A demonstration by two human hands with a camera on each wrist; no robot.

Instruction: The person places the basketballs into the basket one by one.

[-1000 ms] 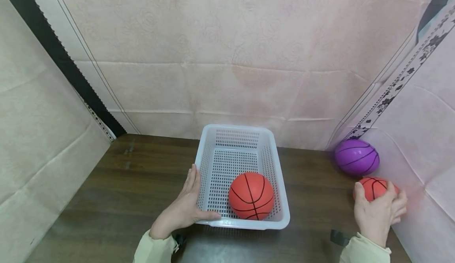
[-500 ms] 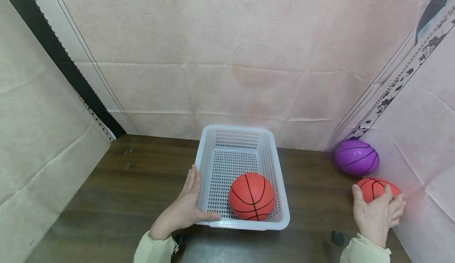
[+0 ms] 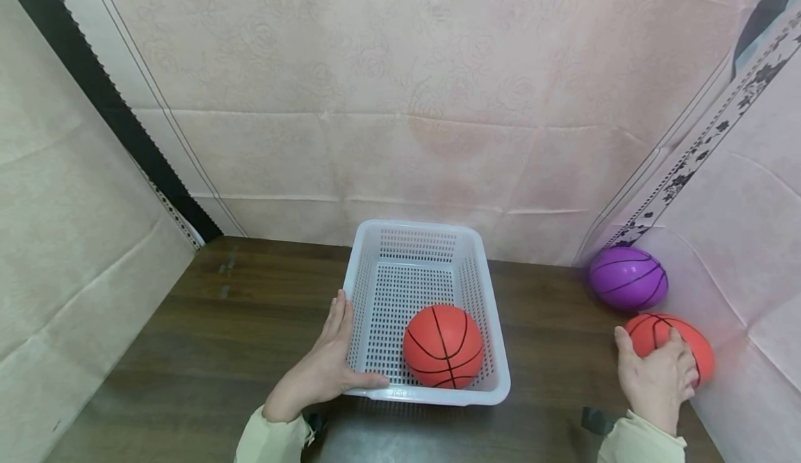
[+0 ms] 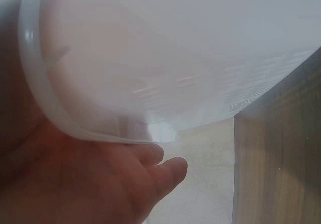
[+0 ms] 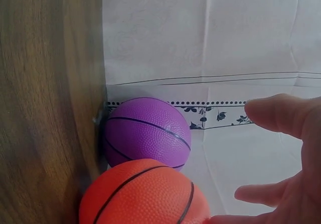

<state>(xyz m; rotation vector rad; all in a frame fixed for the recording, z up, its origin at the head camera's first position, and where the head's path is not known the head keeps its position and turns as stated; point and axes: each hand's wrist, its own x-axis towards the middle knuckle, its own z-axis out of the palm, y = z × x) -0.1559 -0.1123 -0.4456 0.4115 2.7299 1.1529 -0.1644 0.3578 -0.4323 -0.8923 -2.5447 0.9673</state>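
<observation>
In the head view a white perforated plastic basket [image 3: 430,395] stands on the table with a red-orange mini basketball [image 3: 443,346] inside its near right part. My left hand [image 3: 325,369] lies at the basket's near left corner, thumb along the front rim and fingers straight against the left side. A second red-orange basketball [image 3: 697,348] rests by the right wall. My right hand [image 3: 657,379] is at its near side, fingers spread and partly covering it. The right wrist view shows this orange ball [image 5: 145,196] with thumb and fingers spread beside it, one fingertip at its edge.
A purple mini basketball [image 3: 628,277] sits behind the orange one, in the back right corner. Pale cloth walls [image 3: 438,150] enclose the brown wooden table [image 3: 250,324] at the back and both sides. A dark tape patch [image 3: 597,420] sticks to the table beside the right sleeve.
My right hand has drawn slightly left and toward me, its fingers coming off the ball's right side, so more of the orange ball shows. The left hand and basket look unmoved.
</observation>
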